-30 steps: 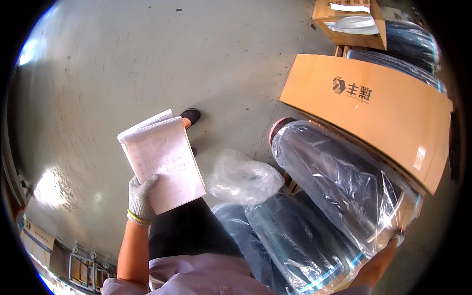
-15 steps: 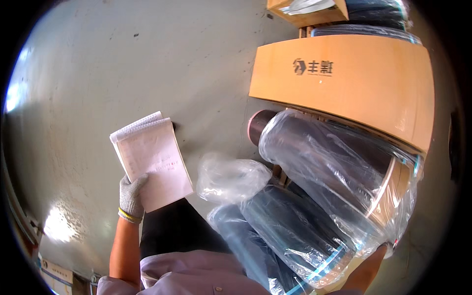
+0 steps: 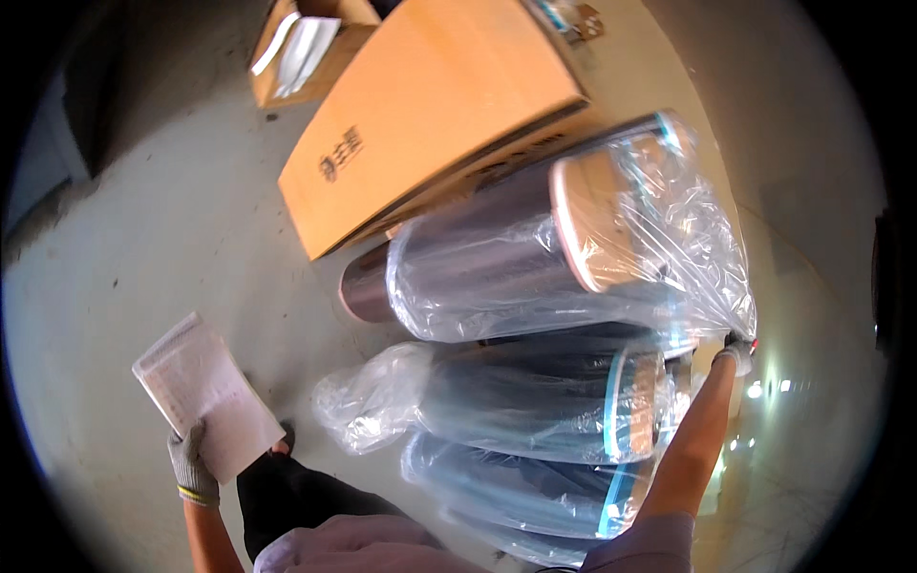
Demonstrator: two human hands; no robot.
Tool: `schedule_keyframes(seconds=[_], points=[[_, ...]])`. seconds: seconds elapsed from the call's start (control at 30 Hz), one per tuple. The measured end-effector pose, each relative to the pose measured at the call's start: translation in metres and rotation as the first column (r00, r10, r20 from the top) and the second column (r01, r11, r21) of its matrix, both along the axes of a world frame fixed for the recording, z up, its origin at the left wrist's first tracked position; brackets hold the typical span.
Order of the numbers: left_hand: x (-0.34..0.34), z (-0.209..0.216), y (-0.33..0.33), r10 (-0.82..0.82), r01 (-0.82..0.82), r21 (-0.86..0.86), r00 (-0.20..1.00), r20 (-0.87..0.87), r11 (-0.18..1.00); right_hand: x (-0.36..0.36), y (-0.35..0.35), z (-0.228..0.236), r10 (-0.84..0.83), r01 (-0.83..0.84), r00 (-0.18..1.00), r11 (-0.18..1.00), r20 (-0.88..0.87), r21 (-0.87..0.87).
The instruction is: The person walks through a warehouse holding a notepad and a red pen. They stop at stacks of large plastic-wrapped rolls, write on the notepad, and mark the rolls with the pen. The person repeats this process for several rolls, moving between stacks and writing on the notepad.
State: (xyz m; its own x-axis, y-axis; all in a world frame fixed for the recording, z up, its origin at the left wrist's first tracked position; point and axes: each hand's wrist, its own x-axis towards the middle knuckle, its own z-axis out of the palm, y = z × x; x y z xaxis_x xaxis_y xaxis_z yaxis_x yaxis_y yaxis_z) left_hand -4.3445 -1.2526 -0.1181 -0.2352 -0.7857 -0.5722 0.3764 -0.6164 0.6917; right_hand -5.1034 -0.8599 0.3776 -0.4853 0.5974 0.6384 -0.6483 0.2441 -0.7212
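My left hand (image 3: 195, 470), in a grey knit glove with a yellow cuff edge, grips a notepad (image 3: 215, 396) with its top page folded back and writing on the sheet. The thumb presses on the page. On the far right, my gloved right hand (image 3: 734, 357) is closed on the gathered end of a clear plastic bag (image 3: 702, 258). A small red spot shows by its fingers; I cannot make out what it is. That bag covers most of a large dark brown roll (image 3: 487, 250), whose near-left end sticks out bare.
Below lie more dark rolls (image 3: 516, 392) in clear plastic with blue tape bands. Bunched plastic (image 3: 368, 396) trails off one end onto the grey floor (image 3: 115, 258). A large cardboard box (image 3: 430, 115) lies beyond the brown roll, with an opened carton (image 3: 358, 14) behind it.
My view has turned and shifted right, so the box and rolls appear rotated. My right hand, barely visible before, now shows with the bag's end pulled out to the right. The notepad stays in my left hand.
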Motion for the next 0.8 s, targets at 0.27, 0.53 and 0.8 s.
schedule_keyframes(seconds=[0.27,0.53,0.8], points=[[-0.034,0.024,-0.003,-0.095,0.096,-0.058,0.995,0.015,0.994,0.022,0.129,-0.006,-0.413,0.424,0.898,0.905,0.149,-0.045],[-0.053,0.011,0.014,-0.140,0.140,0.000,0.990,0.022,0.990,0.000,0.171,0.013,-0.698,0.632,0.714,0.678,0.058,0.375],[-0.048,-0.007,0.030,-0.161,0.158,0.066,0.986,0.048,0.985,-0.002,0.014,-0.008,-0.509,0.460,0.861,0.792,0.017,0.400]])
